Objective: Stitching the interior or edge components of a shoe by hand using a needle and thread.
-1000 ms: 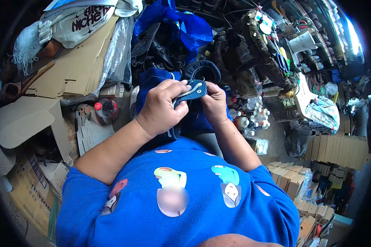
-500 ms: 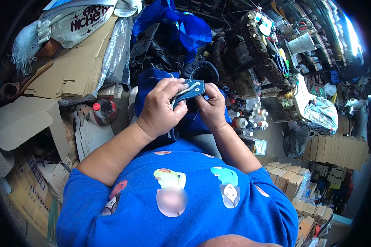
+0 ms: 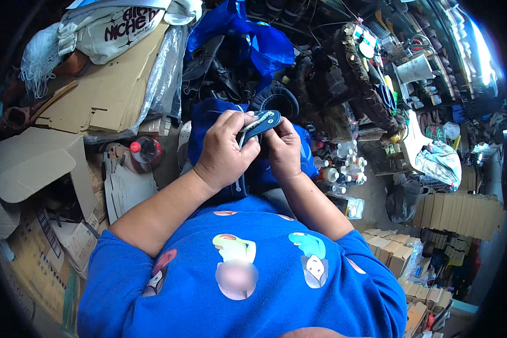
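In front of my chest I hold a dark blue strap-like piece (image 3: 269, 122) with a rounded end, a metal eyelet and a whitish cord or braid along one edge. My left hand (image 3: 226, 145) is closed on it, thumb and fingers pinching the corded side. My right hand (image 3: 285, 151) pinches its lower right edge near the rounded end, fingertips partly hidden behind it. Beneath my left wrist, part of a dark item with a pale cord shows, and I cannot tell whether it joins the piece. Blue material (image 3: 205, 115) lies under my hands.
A round black padded item (image 3: 276, 100) sits just beyond my hands, near a blue bag (image 3: 267, 50). To the left are flattened cardboard (image 3: 118, 84), an open carton (image 3: 36, 163) and a red-capped bottle (image 3: 146, 153). Several small bottles (image 3: 343, 169) and a cluttered bench (image 3: 366, 84) stand right.
The view has shifted slightly. Both hands keep hold of the blue piece, and the right fingers sit a little differently along its lower edge.
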The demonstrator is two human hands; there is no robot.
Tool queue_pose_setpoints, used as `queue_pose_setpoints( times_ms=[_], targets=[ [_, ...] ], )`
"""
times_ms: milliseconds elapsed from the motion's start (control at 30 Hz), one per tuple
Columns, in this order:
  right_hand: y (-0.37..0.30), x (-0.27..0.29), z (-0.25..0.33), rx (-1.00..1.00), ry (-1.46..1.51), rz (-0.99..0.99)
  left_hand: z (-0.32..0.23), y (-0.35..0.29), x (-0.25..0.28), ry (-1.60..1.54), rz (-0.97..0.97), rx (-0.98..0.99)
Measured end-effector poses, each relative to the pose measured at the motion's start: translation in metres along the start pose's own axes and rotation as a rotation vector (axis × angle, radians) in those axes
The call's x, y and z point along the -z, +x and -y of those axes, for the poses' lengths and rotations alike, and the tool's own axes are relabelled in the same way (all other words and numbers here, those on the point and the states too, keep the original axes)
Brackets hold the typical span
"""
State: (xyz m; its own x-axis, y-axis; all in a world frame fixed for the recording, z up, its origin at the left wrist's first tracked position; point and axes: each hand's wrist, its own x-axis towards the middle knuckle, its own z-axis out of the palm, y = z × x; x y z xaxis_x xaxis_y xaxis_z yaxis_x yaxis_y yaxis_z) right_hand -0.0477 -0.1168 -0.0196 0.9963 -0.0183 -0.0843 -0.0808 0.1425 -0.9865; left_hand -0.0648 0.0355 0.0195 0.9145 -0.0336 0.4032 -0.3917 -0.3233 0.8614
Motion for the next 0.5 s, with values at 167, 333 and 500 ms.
queue_pose_setpoints(
  times_ms=[167, 333, 500],
  targets=[
    [0.01, 0.008, -0.009, 0.226, -0.254, -0.013, -0.001, 0.0, 0.0, 0.037, 0.01, -0.083],
    [0.008, 0.012, 0.018, 0.426, -0.574, -0.011, -0.002, 0.002, 0.006, 0.032, 0.023, -0.117],
    [-0.006, 0.015, 0.034, 0.423, -0.683, 0.068, 0.001, 0.003, 0.009, 0.024, 0.002, -0.096]
  ],
)
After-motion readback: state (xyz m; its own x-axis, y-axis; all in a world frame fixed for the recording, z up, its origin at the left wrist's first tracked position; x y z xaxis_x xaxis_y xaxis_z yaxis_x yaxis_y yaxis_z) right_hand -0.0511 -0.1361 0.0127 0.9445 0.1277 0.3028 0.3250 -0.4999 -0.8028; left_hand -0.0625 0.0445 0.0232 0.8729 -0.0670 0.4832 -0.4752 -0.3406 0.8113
